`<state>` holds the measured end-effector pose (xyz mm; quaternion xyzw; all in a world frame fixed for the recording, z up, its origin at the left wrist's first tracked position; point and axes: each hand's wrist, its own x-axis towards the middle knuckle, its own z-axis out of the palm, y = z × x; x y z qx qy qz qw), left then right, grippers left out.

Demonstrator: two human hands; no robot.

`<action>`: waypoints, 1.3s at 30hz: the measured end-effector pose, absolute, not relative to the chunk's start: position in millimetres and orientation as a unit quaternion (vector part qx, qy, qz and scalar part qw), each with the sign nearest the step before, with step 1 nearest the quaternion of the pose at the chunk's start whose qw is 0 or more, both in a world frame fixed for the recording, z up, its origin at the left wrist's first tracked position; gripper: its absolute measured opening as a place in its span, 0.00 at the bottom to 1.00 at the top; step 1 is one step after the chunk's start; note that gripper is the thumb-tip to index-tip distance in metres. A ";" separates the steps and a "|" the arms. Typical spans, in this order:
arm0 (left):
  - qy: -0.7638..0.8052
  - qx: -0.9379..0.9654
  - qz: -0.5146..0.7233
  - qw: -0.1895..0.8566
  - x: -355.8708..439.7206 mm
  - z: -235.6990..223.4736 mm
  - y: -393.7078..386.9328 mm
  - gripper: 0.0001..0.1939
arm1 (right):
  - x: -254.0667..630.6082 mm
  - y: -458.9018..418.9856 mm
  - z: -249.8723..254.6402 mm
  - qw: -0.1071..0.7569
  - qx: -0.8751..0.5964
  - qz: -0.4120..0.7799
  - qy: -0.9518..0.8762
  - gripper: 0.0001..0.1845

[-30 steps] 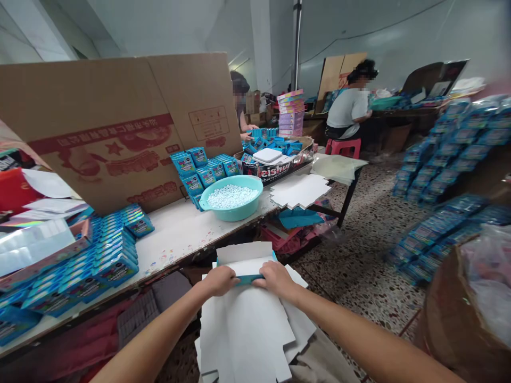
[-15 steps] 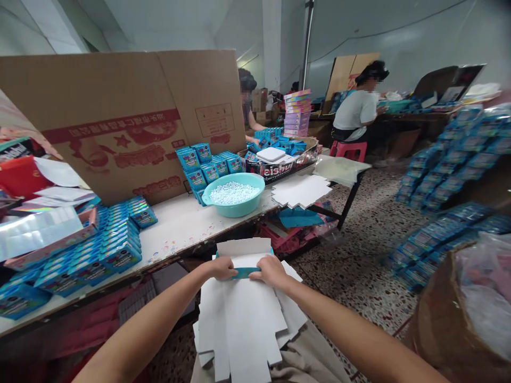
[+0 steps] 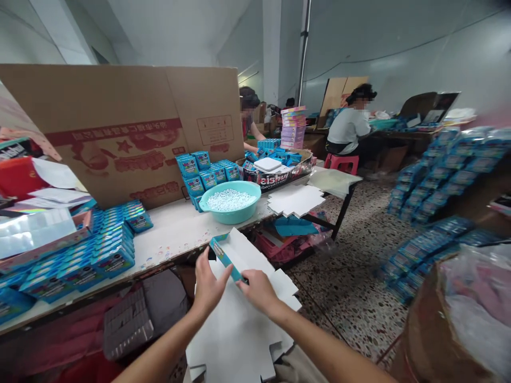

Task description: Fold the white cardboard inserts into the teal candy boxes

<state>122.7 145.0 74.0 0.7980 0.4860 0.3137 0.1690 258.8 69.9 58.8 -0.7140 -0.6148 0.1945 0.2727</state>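
blue-edged card box blank (image 3: pixel 235 250) at six o'clock looks light, stiff and easily creased, best held by the folded edge, where the fingers of the left hand (image 3: pixel 209 287) and right hand (image 3: pixel 259 291) grip it.

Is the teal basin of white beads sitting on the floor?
No, the teal basin stands on the white tabletop, not on the speckled floor.

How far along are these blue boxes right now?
Done: blue boxes stand stacked on the table and look finished. In hand: the left hand and right hand hold a part-folded blue box. Left: flat white die-cut card blanks below the hands, with another pile on the table.
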 end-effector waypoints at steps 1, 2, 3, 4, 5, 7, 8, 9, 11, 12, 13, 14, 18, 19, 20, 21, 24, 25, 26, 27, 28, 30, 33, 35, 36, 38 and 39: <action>0.518 0.757 0.303 0.256 123.8 68.0 137.0 0.34 | 247.4 69.5 62.9 0.312 -0.688 0.225 -0.615 0.08; 0.540 0.719 0.269 0.343 124.5 63.3 131.6 0.33 | 236.2 68.0 66.9 0.341 -0.658 0.250 -0.623 0.09; 0.553 0.688 0.228 0.411 124.3 60.3 129.2 0.31 | 226.1 64.8 70.9 0.351 -0.631 0.265 -0.639 0.10; 0.560 0.667 0.194 0.451 122.8 59.2 130.2 0.29 | 218.0 59.8 75.0 0.346 -0.608 0.268 -0.663 0.12; 0.565 0.659 0.173 0.465 120.0 59.6 134.3 0.28 | 212.6 53.2 79.3 0.328 -0.588 0.259 -0.693 0.12; 0.563 0.682 0.161 0.438 111.8 63.6 148.8 0.28 | 211.5 36.9 88.3 0.281 -0.543 0.212 -0.763 0.11; 0.550 0.709 0.158 0.412 107.6 66.4 157.5 0.29 | 216.0 28.9 92.0 0.266 -0.516 0.180 -0.794 0.11; 0.528 0.743 0.148 0.383 104.2 69.1 165.9 0.28 | 223.5 22.3 94.3 0.261 -0.492 0.148 -0.817 0.12; 0.467 0.818 0.090 0.323 101.8 74.3 179.4 0.28 | 245.6 15.5 91.4 0.269 -0.469 0.094 -0.836 0.18; 0.429 0.853 0.045 0.293 103.0 76.7 183.6 0.28 | 258.5 15.8 85.2 0.270 -0.473 0.077 -0.835 0.24; 0.391 0.883 -0.002 0.261 105.4 79.1 185.8 0.28 | 271.5 18.1 75.5 0.259 -0.484 0.065 -0.833 0.30; 0.355 0.907 -0.036 0.226 108.4 81.8 185.8 0.28 | 283.6 21.7 63.0 0.234 -0.498 0.059 -0.833 0.33; 0.295 0.954 0.039 0.035 112.1 91.1 161.6 0.26 | 312.1 34.9 5.9 0.138 -0.543 0.037 -0.827 0.19; 0.292 0.953 0.082 0.000 108.4 91.2 149.8 0.24 | 313.3 35.9 -4.7 0.137 -0.556 0.024 -0.819 0.19; 0.288 0.951 0.112 -0.020 102.7 89.7 136.7 0.21 | 312.8 36.0 -12.5 0.144 -0.569 0.008 -0.810 0.20; 0.282 0.951 0.124 -0.026 95.4 86.2 123.3 0.20 | 310.9 35.6 -17.8 0.152 -0.579 -0.008 -0.801 0.20; 0.262 0.961 0.085 -0.009 71.1 65.2 92.2 0.19 | 303.5 33.6 -23.3 0.163 -0.601 -0.031 -0.782 0.20; 0.259 0.964 0.067 -0.005 64.4 56.2 86.8 0.15 | 302.1 32.8 -23.6 0.164 -0.604 -0.033 -0.779 0.20; 0.259 0.964 0.054 -0.004 59.1 47.4 84.1 0.11 | 301.9 31.9 -23.8 0.167 -0.603 -0.033 -0.779 0.21; 0.261 0.964 0.049 -0.006 55.2 39.4 83.6 0.07 | 303.0 30.6 -24.2 0.172 -0.598 -0.031 -0.782 0.21; 0.263 0.964 0.051 -0.009 52.8 32.6 84.6 0.07 | 305.2 28.9 -24.7 0.179 -0.589 -0.026 -0.787 0.21; 0.257 0.964 0.063 -0.011 51.5 24.5 89.2 0.08 | 312.3 24.7 -25.7 0.196 -0.565 -0.007 -0.802 0.20; 0.246 0.966 0.073 -0.012 55.6 24.4 96.2 0.09 | 324.7 19.2 -25.6 0.220 -0.523 0.027 -0.823 0.14; 0.252 0.965 0.071 -0.014 61.3 29.1 100.2 0.10 | 330.2 18.0 -24.1 0.240 -0.516 0.044 -0.821 0.12; 0.258 0.964 0.066 -0.014 64.9 31.9 102.3 0.11 | 331.5 18.4 -23.0 0.249 -0.521 0.053 -0.815 0.13; 0.277 0.960 0.042 -0.011 73.1 37.6 107.2 0.12 | 331.5 20.7 -20.2 0.261 -0.539 0.073 -0.797 0.14; 0.293 0.956 0.025 -0.010 77.5 40.2 110.2 0.12 | 330.6 22.7 -18.4 0.261 -0.549 0.085 -0.789 0.15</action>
